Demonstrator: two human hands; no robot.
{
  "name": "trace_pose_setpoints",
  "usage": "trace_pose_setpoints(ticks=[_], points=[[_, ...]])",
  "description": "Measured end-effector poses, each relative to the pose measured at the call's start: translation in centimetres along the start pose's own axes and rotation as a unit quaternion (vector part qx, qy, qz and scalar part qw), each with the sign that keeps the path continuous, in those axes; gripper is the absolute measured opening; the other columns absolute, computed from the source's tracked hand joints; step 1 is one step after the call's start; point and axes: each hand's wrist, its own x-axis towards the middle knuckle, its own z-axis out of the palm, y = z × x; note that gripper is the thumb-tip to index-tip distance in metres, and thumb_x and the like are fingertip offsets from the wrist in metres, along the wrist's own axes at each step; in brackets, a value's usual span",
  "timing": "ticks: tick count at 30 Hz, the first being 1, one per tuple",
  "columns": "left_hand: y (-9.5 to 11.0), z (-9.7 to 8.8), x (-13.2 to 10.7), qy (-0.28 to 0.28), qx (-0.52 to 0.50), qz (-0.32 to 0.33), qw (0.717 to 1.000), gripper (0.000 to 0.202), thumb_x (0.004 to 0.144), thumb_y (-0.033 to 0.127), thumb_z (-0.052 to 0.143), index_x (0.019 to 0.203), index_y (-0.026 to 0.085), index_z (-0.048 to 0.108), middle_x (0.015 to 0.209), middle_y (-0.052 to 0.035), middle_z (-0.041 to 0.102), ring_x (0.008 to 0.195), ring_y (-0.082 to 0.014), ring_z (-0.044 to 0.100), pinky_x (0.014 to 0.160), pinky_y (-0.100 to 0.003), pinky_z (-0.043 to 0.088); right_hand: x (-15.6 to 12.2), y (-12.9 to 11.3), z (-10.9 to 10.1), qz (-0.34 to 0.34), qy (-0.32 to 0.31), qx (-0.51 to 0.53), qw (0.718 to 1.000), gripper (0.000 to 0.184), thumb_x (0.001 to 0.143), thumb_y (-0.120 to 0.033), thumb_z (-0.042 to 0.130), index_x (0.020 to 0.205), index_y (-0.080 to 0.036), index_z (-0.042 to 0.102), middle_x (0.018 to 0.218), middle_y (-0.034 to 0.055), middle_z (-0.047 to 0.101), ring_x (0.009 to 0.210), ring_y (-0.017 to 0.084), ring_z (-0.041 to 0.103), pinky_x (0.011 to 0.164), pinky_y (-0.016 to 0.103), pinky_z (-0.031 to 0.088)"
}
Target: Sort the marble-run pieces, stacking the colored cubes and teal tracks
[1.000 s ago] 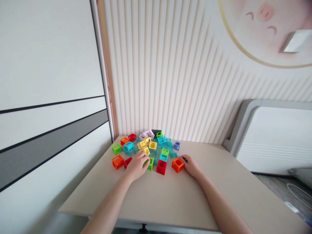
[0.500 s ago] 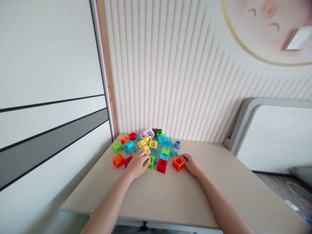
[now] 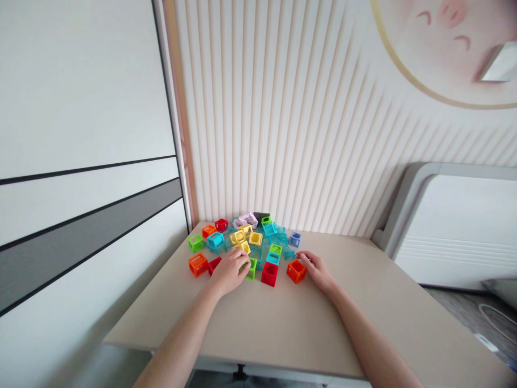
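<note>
My left hand (image 3: pixel 231 270) rests near the front of a cluster of hollow plastic blocks, its fingers curled round a green block (image 3: pixel 251 269) that they partly cover. A red block (image 3: pixel 214 264) is partly hidden behind that hand. My right hand (image 3: pixel 318 271) lies beside an orange block (image 3: pixel 296 271), fingers stretched over its far right corner and not wrapped round it; whether they touch it I cannot tell. Between the hands a red block (image 3: pixel 269 274), a light blue block (image 3: pixel 273 258) and a green block (image 3: pixel 276 249) stand in a row.
Yellow blocks (image 3: pixel 255 238), translucent teal pieces (image 3: pixel 283 235) and a crumpled pale purple item (image 3: pixel 245 219) lie at the back of the table (image 3: pixel 283 328). Another orange block (image 3: pixel 198 265) sits at the left. A ribbed wall (image 3: pixel 274 134) rises behind; a white cabinet (image 3: pixel 89 97) borders the left.
My right hand's fingers have loosened and stretched forward at the orange block's corner. The left hand stays at the green block. The view has shifted slightly.
</note>
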Motion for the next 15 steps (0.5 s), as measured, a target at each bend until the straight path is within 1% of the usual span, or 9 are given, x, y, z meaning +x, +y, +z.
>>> trace_pose_setpoints(ticks=[3,7,13,15], points=[[-0.14,0.11,-0.03,0.006,0.002,0.005,1.000,0.018,0.096,0.022,0.049,0.088,0.022,0.066,0.095,-0.0055,0.063,0.096,-0.0218,0.059,0.086,-0.039,0.054,-0.22,-0.29,0.11,0.009,-0.017,0.024,1.000,0.051,0.088,-0.064,0.052,0.104,-0.019,0.070,0.103,0.0095,0.075,0.093,0.026,0.069,0.086,0.039,0.054],[-0.23,0.24,-0.06,0.009,0.002,0.005,1.000,0.018,0.095,0.021,0.050,0.088,0.022,0.066,0.094,-0.0053,0.063,0.098,-0.0218,0.060,0.088,-0.038,0.054,-0.34,-0.25,0.16,0.029,-0.029,0.037,0.998,0.048,0.085,-0.061,0.058,0.101,-0.018,0.068,0.095,0.0087,0.075,0.088,0.026,0.069,0.081,0.037,0.055],[-0.04,0.10,-0.03,-0.002,0.005,-0.001,1.000,0.018,0.096,0.021,0.049,0.088,0.021,0.065,0.096,-0.0052,0.063,0.100,-0.0218,0.058,0.090,-0.039,0.054,-0.31,-0.42,-0.44,0.018,-0.101,0.092,0.990,0.055,0.082,-0.054,0.065,0.123,-0.018,0.060,0.092,0.0067,0.074,0.083,0.023,0.069,0.077,0.037,0.054],[-0.02,0.08,-0.04,0.000,0.003,0.002,1.000,0.018,0.096,0.021,0.049,0.088,0.021,0.065,0.096,-0.0055,0.062,0.100,-0.0218,0.058,0.089,-0.039,0.054,-0.27,-0.41,-0.58,0.018,-0.111,0.097,0.989,0.055,0.080,-0.051,0.067,0.124,-0.019,0.060,0.092,0.0059,0.074,0.082,0.023,0.069,0.077,0.038,0.055]])
